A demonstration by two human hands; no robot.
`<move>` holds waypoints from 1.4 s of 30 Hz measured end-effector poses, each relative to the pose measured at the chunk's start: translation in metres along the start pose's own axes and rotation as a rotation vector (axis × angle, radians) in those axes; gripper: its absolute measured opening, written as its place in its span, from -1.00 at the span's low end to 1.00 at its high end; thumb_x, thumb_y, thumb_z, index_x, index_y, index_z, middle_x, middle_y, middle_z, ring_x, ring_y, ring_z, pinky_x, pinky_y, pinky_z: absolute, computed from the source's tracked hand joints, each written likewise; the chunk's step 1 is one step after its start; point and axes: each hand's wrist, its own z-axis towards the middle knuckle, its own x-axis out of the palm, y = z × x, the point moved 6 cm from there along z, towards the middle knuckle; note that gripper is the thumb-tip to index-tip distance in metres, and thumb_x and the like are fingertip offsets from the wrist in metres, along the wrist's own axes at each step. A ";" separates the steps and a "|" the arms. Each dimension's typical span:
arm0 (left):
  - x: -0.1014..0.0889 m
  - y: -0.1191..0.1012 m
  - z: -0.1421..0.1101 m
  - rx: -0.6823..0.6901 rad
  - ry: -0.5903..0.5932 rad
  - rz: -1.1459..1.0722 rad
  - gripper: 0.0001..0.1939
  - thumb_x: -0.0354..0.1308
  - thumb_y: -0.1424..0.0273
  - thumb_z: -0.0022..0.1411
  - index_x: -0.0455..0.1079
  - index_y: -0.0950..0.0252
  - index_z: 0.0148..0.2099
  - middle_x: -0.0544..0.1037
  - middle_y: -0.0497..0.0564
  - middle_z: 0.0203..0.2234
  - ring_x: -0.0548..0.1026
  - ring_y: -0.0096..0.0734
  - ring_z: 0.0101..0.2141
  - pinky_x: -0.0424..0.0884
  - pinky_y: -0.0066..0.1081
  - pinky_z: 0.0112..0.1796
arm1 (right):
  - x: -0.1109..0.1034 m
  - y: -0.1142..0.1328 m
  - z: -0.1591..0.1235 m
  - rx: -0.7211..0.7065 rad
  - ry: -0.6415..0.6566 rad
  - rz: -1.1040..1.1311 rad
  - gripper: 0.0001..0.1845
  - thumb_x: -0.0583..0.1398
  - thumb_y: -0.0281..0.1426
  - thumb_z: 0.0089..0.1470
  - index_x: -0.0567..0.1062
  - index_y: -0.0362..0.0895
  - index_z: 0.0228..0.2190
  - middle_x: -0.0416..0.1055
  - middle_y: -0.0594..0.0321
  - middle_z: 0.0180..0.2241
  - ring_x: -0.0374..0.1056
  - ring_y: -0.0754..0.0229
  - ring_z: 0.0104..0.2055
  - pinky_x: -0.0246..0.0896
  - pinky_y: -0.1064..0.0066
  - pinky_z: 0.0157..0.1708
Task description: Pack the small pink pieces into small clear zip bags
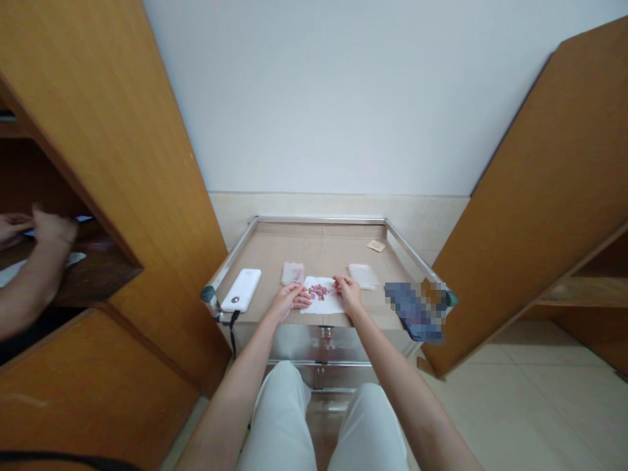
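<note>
Several small pink and greenish pieces, like dried rosebuds (pixel 318 292), lie in a loose heap on a white sheet (pixel 324 306) at the front of the tabletop. Left of the heap is my left hand (pixel 290 300), palm partly turned up and fingers loosely stretched apart over the sheet's edge. My right hand (pixel 348 292) is at the heap's right side, thumb and fingertips pinched together; anything between them is too small to make out. Behind my left hand lies a clear plastic bag (pixel 292 273) with some pink on it. A stack of clear bags (pixel 363 276) lies beyond my right hand.
A white power bank (pixel 242 290) with a black cable lies at the table's left. A small tan card (pixel 375 246) is at the back right, and a blurred dark blue item (pixel 412 311) at the front right. Wooden cabinets flank the table; another person's arm (pixel 44 248) shows left.
</note>
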 end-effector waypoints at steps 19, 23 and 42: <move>0.011 -0.050 0.008 0.577 -0.320 1.174 -0.72 -0.04 0.44 0.04 0.31 0.30 -0.15 0.42 0.12 -0.18 0.31 -0.28 -0.13 0.16 -0.26 -0.11 | -0.007 -0.012 0.002 -0.023 0.059 -0.052 -0.78 0.11 -0.27 -0.24 0.34 -0.18 -0.67 0.19 0.38 -0.74 0.05 0.38 -0.68 -0.08 0.51 -0.65; -0.003 -0.045 0.016 0.457 -0.322 1.251 -0.74 0.04 0.42 -0.01 0.35 0.23 -0.20 0.45 0.11 -0.22 0.31 -0.16 -0.13 -0.11 -0.05 -0.03 | -0.005 -0.009 -0.001 -0.035 0.081 -0.065 -0.77 0.11 -0.25 -0.24 0.36 -0.19 -0.66 0.21 0.37 -0.73 0.04 0.38 -0.68 -0.10 0.51 -0.66; -0.024 -0.034 0.030 0.324 -0.349 1.071 -0.90 0.11 0.39 -0.08 0.43 0.24 -0.55 0.51 0.10 -0.51 0.38 -0.16 -0.29 -0.01 -0.20 -0.12 | -0.006 -0.008 -0.001 -0.032 0.074 -0.078 -0.76 0.12 -0.24 -0.24 0.37 -0.19 -0.65 0.19 0.40 -0.75 0.02 0.38 -0.69 -0.12 0.51 -0.66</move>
